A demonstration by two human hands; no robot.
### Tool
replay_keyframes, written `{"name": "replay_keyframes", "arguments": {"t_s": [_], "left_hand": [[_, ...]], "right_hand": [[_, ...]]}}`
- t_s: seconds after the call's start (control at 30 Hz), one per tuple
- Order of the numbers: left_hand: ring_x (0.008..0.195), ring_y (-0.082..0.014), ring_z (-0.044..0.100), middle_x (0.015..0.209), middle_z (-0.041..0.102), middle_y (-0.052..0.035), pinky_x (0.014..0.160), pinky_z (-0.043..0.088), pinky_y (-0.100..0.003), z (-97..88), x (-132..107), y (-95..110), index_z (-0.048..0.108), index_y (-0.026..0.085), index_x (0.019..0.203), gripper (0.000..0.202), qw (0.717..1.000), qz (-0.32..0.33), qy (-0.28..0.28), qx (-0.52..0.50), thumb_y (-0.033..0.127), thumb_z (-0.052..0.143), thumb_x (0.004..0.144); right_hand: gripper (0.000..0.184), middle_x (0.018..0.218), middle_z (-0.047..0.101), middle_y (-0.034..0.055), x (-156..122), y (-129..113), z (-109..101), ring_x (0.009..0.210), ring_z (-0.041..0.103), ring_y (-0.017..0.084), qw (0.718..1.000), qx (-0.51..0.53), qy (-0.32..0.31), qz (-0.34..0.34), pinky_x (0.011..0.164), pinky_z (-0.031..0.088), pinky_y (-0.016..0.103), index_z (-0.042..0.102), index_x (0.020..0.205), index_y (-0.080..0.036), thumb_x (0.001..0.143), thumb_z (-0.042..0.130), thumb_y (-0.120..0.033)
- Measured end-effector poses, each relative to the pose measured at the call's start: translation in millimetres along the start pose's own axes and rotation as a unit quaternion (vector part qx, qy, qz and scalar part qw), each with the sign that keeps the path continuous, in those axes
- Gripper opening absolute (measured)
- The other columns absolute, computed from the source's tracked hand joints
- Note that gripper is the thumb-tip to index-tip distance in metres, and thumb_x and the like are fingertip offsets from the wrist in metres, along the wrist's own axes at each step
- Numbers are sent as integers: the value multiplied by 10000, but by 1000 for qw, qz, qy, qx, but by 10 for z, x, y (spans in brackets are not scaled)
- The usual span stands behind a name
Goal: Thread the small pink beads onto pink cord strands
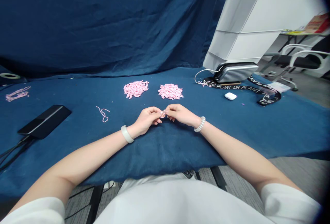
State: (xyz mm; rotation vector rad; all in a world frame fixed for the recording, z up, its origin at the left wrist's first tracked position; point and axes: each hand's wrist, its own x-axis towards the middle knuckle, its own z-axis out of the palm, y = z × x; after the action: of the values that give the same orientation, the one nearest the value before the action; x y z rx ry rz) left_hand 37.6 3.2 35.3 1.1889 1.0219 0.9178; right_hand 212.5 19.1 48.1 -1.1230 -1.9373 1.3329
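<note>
My left hand (147, 119) and my right hand (181, 114) meet fingertip to fingertip above the front part of the blue cloth. Both are closed in a pinch on something tiny, mostly hidden by the fingers. Just beyond them lie two heaps of small pink pieces, the left heap (135, 89) and the right heap (170, 91). They look like little knotted or twisted bits, too small to name surely. A loose pink string (103, 115) curls on the cloth left of my left hand.
A bundle of pink string (18, 94) lies far left, behind a black device (45, 121) with cables. At the right are a silver ribbed case (237, 72), a black lettered strap (232, 87) and a small white case (230, 96). A blue curtain (116, 24) hangs behind.
</note>
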Motion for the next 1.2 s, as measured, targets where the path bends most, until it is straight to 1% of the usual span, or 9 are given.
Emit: {"name": "replay_keyframes", "arguments": {"t_s": [0.17, 0.27, 0.37, 0.57, 0.77, 0.97, 1.07, 1.13, 1.2], "left_hand": [[503, -23, 501, 717, 600, -8, 434, 348, -128, 0, 14, 30, 572, 116, 756, 244, 999, -39, 11, -36, 304, 678, 643], [511, -19, 499, 724, 595, -6, 436, 344, -124, -3, 19, 40, 570, 116, 747, 237, 998, -45, 9, -46, 293, 683, 637], [527, -24, 507, 709, 588, -7, 440, 347, -122, -11, 24, 36, 573, 117, 750, 228, 998, -44, 5, -53, 287, 679, 640], [499, -19, 477, 655, 571, -5, 413, 320, -116, -20, 39, 38, 579, 109, 730, 195, 997, -52, 11, -58, 252, 671, 634], [493, -18, 467, 659, 566, -2, 404, 313, -118, -22, 38, 35, 561, 116, 734, 202, 996, -51, 13, -67, 255, 669, 636], [505, -22, 469, 649, 552, 0, 407, 315, -117, -17, 40, 35, 552, 113, 726, 211, 996, -46, 13, -70, 257, 674, 631], [509, -24, 469, 651, 552, -1, 412, 321, -121, -16, 43, 31, 551, 112, 727, 210, 997, -44, 11, -69, 255, 672, 633], [507, -23, 464, 659, 553, -2, 413, 322, -123, -16, 41, 28, 556, 113, 734, 216, 997, -42, 9, -66, 265, 672, 635], [506, -18, 456, 682, 557, 0, 415, 320, -124, -15, 38, 27, 563, 115, 742, 231, 998, -38, 5, -58, 289, 675, 638]], "right_hand": [[263, 628, 548, 8, -30, -48, 41, 547, 448, 46, 991, -97, 85, -35, 526, 335, 160, 590, 748, -110, 805, 470, -337], [211, 666, 589, 3, -62, -66, 89, 569, 455, 44, 970, -164, 155, -92, 553, 331, 164, 624, 729, -128, 795, 490, -278], [176, 691, 599, 4, -88, -60, 129, 604, 483, 46, 943, -212, 190, -170, 593, 350, 167, 627, 699, -130, 788, 506, -221], [183, 737, 586, 25, -80, 16, 148, 687, 513, 69, 884, -319, 186, -288, 657, 389, 182, 618, 755, -132, 834, 471, -206], [267, 757, 571, 59, -76, 47, 130, 747, 499, 106, 829, -416, 174, -330, 708, 397, 219, 610, 767, -123, 881, 405, -251], [287, 727, 557, 52, -78, 46, 135, 699, 450, 105, 783, -482, 178, -349, 681, 366, 232, 585, 723, -127, 891, 383, -244], [291, 733, 561, 55, -83, 38, 129, 698, 453, 107, 787, -479, 171, -349, 684, 361, 239, 581, 717, -129, 892, 379, -247], [271, 754, 568, 58, -88, 29, 120, 722, 473, 107, 816, -442, 165, -335, 704, 370, 235, 586, 746, -129, 887, 385, -245], [240, 781, 573, 57, -84, 23, 108, 746, 493, 103, 859, -376, 171, -301, 716, 381, 221, 585, 779, -129, 879, 398, -241]]}}
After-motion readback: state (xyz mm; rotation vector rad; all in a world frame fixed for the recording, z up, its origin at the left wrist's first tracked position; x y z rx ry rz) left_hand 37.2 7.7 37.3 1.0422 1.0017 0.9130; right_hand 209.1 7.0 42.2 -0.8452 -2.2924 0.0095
